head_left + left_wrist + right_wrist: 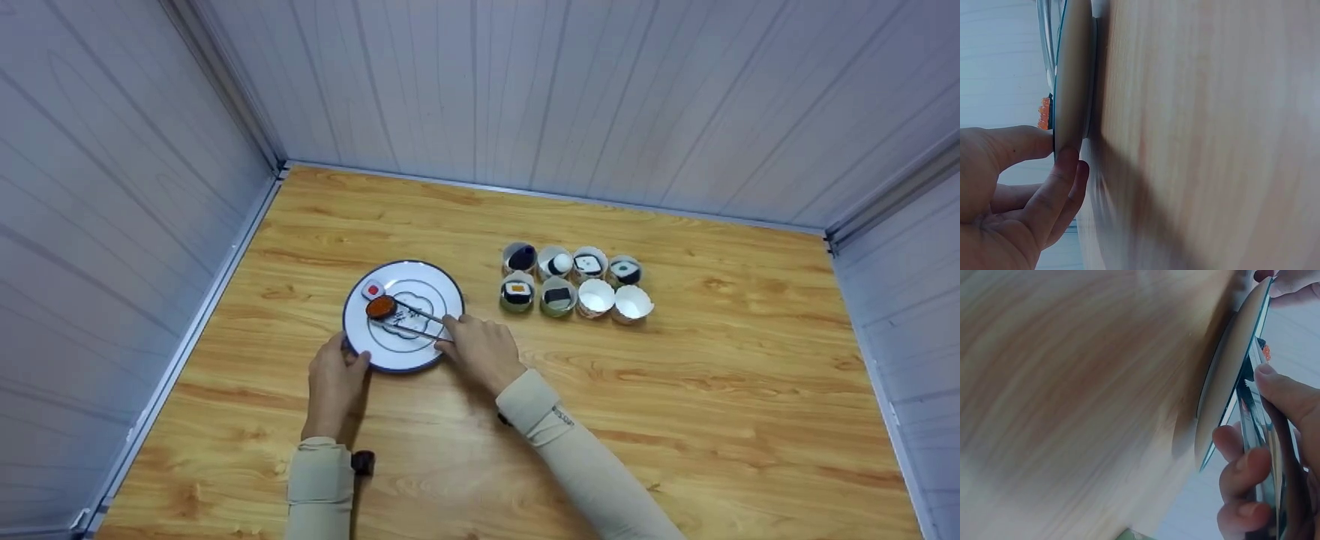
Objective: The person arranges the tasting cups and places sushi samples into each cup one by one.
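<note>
My left hand [335,379] pinches the near left rim of a white plate [394,356] with a blue edge; thumb above, fingers below in the left wrist view. Metal tongs [1266,433] are gripped in my right hand [484,349], their arms reaching over the plate. At their tips lies a sushi piece topped with orange roe [381,307], on the plate's left side. Just behind it sits a small white sushi roll with a red centre [373,289]. In the right wrist view the roe piece is mostly hidden behind the tongs and thumb.
Right of the plate stand two rows of paper cups. Several hold sushi pieces, such as one with an orange square [517,289] and a white-and-black one [559,264]. Two front cups, a white cup [596,298] and its neighbour [632,304], show bare insides. Pale panel walls [510,97] enclose the wooden table [712,435].
</note>
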Demonstrator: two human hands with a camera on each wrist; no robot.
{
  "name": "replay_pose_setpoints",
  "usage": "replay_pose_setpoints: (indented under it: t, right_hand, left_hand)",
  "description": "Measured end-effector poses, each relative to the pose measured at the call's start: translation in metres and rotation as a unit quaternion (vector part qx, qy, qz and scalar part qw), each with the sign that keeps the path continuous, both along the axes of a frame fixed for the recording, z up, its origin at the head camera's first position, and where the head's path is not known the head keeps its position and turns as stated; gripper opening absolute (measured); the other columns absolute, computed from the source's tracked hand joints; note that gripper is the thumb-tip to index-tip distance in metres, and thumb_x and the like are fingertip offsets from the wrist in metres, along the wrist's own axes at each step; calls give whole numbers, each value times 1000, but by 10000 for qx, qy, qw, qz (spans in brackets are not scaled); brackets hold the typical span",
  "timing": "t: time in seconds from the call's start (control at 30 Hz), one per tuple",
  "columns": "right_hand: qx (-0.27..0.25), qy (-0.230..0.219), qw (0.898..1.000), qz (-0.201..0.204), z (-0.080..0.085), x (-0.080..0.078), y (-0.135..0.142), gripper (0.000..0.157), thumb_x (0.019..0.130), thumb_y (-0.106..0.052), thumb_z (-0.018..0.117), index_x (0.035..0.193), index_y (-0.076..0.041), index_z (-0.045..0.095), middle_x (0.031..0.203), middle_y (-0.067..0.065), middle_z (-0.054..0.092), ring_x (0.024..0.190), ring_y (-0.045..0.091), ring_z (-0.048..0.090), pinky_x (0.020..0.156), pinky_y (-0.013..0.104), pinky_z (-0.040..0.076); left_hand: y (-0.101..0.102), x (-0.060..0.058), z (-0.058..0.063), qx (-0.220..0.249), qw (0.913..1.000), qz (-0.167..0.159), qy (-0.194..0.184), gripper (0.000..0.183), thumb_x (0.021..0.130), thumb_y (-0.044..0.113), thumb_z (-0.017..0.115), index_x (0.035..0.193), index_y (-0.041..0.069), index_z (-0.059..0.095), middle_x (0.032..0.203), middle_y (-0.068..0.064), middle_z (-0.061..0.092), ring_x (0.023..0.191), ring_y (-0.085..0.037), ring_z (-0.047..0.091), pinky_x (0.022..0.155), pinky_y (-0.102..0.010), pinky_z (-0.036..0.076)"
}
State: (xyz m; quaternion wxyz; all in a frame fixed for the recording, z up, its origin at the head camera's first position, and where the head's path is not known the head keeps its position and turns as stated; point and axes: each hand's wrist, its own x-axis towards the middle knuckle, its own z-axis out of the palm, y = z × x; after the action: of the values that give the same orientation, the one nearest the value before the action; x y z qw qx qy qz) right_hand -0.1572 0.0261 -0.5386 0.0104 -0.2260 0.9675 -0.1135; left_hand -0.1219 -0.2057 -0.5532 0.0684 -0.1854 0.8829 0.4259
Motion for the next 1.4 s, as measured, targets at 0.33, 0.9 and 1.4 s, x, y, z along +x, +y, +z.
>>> replay_pose_setpoints:
  t: [0.33, 0.9, 1.4]
  right_hand:
    - [-270, 250, 9993, 3, 7, 13, 28, 35, 96, -44, 65, 117, -17, 67, 91, 4, 68, 66, 24, 63, 50, 38, 48]
    - [-594, 1078, 9920, -288, 28, 40, 105, 40, 94, -42, 70, 122, -14, 69, 79, 3, 65, 53, 21, 56, 41, 37, 43]
    - [-827, 1197, 9807, -1308, 46, 60, 172, 45, 89, -39, 76, 127, -17, 69, 70, -4, 57, 52, 17, 49, 42, 37, 41]
  left_hand:
    - [1, 1, 0, -3, 10000, 36, -13, 53, 99, 7, 62, 147, -3, 43, 124, -18, 58, 103, -27, 57, 86, -39, 52]
    - [3, -1, -1, -116, 9999, 119, 27, 52, 97, 5, 63, 145, -2, 46, 128, -20, 58, 107, -28, 60, 90, -39, 53]
    - [0, 2, -2, -90, 9998, -62, 176, 50, 97, 6, 64, 144, -4, 47, 125, -22, 59, 105, -29, 58, 88, -41, 52]
